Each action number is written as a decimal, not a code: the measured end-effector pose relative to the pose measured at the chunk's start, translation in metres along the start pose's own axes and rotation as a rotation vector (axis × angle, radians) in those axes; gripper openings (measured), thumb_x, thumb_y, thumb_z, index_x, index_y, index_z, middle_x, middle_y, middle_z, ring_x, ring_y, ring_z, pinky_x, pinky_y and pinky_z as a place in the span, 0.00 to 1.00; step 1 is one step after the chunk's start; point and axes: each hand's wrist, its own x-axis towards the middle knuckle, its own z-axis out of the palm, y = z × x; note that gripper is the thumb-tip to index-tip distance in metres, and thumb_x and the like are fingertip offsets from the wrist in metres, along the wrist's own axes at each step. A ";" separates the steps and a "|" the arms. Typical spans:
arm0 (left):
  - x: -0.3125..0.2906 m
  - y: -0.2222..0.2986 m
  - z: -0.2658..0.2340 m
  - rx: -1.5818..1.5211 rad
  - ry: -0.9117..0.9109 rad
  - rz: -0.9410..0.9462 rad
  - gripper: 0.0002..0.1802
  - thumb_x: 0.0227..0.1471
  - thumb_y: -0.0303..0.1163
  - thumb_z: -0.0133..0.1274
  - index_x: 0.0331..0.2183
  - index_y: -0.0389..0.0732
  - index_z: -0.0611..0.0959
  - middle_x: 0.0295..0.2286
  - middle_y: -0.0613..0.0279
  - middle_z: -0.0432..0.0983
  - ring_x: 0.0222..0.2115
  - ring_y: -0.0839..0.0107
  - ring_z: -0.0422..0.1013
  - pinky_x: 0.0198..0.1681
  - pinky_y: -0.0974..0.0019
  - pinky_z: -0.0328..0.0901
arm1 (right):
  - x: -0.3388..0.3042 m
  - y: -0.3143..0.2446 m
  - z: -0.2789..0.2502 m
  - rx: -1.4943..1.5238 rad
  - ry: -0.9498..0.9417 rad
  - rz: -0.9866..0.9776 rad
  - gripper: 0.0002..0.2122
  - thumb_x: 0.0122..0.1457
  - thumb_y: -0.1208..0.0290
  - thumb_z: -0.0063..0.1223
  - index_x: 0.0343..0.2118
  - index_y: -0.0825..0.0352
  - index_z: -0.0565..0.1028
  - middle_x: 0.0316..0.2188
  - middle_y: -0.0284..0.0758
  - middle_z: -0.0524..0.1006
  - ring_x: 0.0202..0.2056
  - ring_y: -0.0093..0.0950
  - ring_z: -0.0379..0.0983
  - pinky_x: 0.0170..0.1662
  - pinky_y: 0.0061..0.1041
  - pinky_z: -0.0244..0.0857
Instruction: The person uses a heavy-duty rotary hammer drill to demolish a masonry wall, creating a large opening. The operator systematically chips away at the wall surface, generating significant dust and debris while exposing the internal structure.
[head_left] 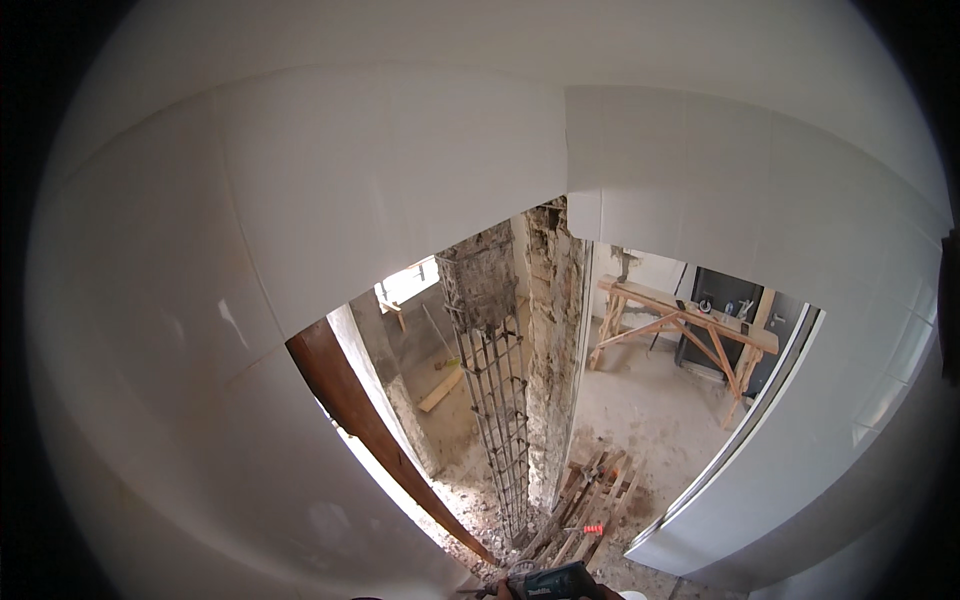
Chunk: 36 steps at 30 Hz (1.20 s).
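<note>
A dark teal power drill (555,583) lies across the bottom edge of the view, a thin rod-like bit (472,590) pointing left. Next to its front end shows a small part of my left hand (504,591), closed on the tool. At the rear end, my right hand (607,593) is closed around the grip, mostly cut off by the lower edge. Ahead of the drill stands a column of exposed steel rebar (498,410), with rough concrete (485,280) still around its upper part.
White tiled walls (150,300) frame an opening. A brown wooden frame piece (370,420) slants along its left side. Rubble (475,505) and loose boards (595,500) cover the floor near the column, with a red object (593,529) among them. Beyond stands a wooden trestle (690,320).
</note>
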 end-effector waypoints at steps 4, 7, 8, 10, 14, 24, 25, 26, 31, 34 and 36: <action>0.005 -0.010 -0.001 0.022 0.004 -0.025 0.55 0.35 0.58 0.58 0.57 0.45 0.49 0.53 0.49 0.61 0.55 0.57 0.58 0.60 0.53 0.50 | 0.008 0.071 -0.018 0.086 0.096 -0.122 0.29 0.55 0.52 0.54 0.53 0.68 0.62 0.38 0.40 0.73 0.36 0.27 0.73 0.39 0.28 0.68; 0.014 -0.022 -0.017 0.119 0.056 -0.020 0.57 0.35 0.57 0.60 0.57 0.44 0.48 0.53 0.49 0.60 0.55 0.58 0.58 0.60 0.53 0.49 | 0.004 0.053 -0.029 0.324 0.292 -0.086 0.30 0.55 0.54 0.55 0.54 0.68 0.61 0.37 0.41 0.76 0.35 0.27 0.74 0.40 0.26 0.68; 0.016 -0.025 -0.023 0.179 0.088 -0.007 0.57 0.34 0.56 0.60 0.58 0.44 0.47 0.53 0.49 0.60 0.55 0.58 0.58 0.60 0.54 0.49 | 0.004 0.041 -0.034 0.430 0.338 -0.085 0.30 0.55 0.55 0.55 0.55 0.68 0.61 0.36 0.41 0.76 0.35 0.28 0.75 0.41 0.25 0.68; 0.039 -0.033 -0.022 0.181 0.102 -0.090 0.58 0.34 0.56 0.62 0.58 0.44 0.47 0.53 0.48 0.60 0.55 0.58 0.58 0.60 0.54 0.49 | -0.018 0.022 -0.043 0.509 0.438 -0.057 0.31 0.54 0.56 0.56 0.56 0.68 0.60 0.36 0.41 0.78 0.35 0.28 0.76 0.41 0.24 0.68; 0.047 -0.030 -0.003 -0.406 0.119 -0.205 0.36 0.53 0.64 0.33 0.53 0.48 0.68 0.49 0.59 0.68 0.53 0.56 0.61 0.57 0.45 0.53 | -0.030 -0.016 -0.037 -0.127 0.276 0.024 0.33 0.58 0.60 0.52 0.61 0.69 0.51 0.41 0.45 0.76 0.44 0.33 0.73 0.49 0.32 0.63; 0.027 0.027 0.038 -0.322 -0.430 0.112 0.41 0.51 0.64 0.41 0.54 0.42 0.63 0.51 0.53 0.64 0.53 0.59 0.62 0.58 0.52 0.55 | -0.056 -0.070 0.014 0.202 0.207 -0.132 0.29 0.54 0.80 0.47 0.59 0.68 0.53 0.44 0.44 0.72 0.40 0.30 0.74 0.38 0.24 0.67; 0.040 0.026 0.029 -0.286 -0.399 0.168 0.41 0.49 0.66 0.42 0.53 0.42 0.64 0.49 0.52 0.65 0.51 0.58 0.63 0.57 0.52 0.56 | -0.055 -0.067 0.016 0.182 0.214 -0.206 0.28 0.55 0.74 0.49 0.58 0.68 0.53 0.43 0.44 0.72 0.39 0.30 0.73 0.36 0.24 0.66; 0.034 0.041 0.045 -0.247 -0.368 0.212 0.42 0.48 0.67 0.43 0.52 0.43 0.65 0.48 0.52 0.67 0.50 0.57 0.64 0.56 0.52 0.58 | -0.058 -0.072 0.018 0.216 0.219 -0.192 0.30 0.54 0.71 0.51 0.59 0.69 0.53 0.46 0.45 0.69 0.44 0.32 0.70 0.43 0.26 0.63; -0.008 0.099 0.105 -0.115 -0.404 0.313 0.38 0.49 0.64 0.46 0.50 0.42 0.67 0.44 0.55 0.69 0.47 0.60 0.67 0.54 0.55 0.60 | -0.058 -0.078 0.033 0.265 0.252 -0.326 0.37 0.52 0.61 0.53 0.60 0.72 0.49 0.53 0.47 0.61 0.53 0.36 0.61 0.55 0.33 0.55; -0.024 0.126 0.124 -0.048 -0.433 0.362 0.35 0.51 0.60 0.48 0.49 0.41 0.69 0.44 0.57 0.70 0.46 0.63 0.68 0.54 0.58 0.60 | -0.058 -0.105 0.047 0.410 0.225 -0.370 0.39 0.54 0.56 0.53 0.60 0.73 0.46 0.53 0.47 0.60 0.54 0.36 0.60 0.56 0.34 0.54; -0.031 0.141 0.137 0.004 -0.433 0.392 0.34 0.52 0.59 0.47 0.49 0.41 0.69 0.43 0.58 0.71 0.45 0.65 0.69 0.53 0.60 0.62 | -0.042 -0.092 0.051 0.353 0.299 -0.476 0.40 0.54 0.52 0.52 0.60 0.74 0.46 0.53 0.47 0.60 0.53 0.35 0.60 0.55 0.33 0.55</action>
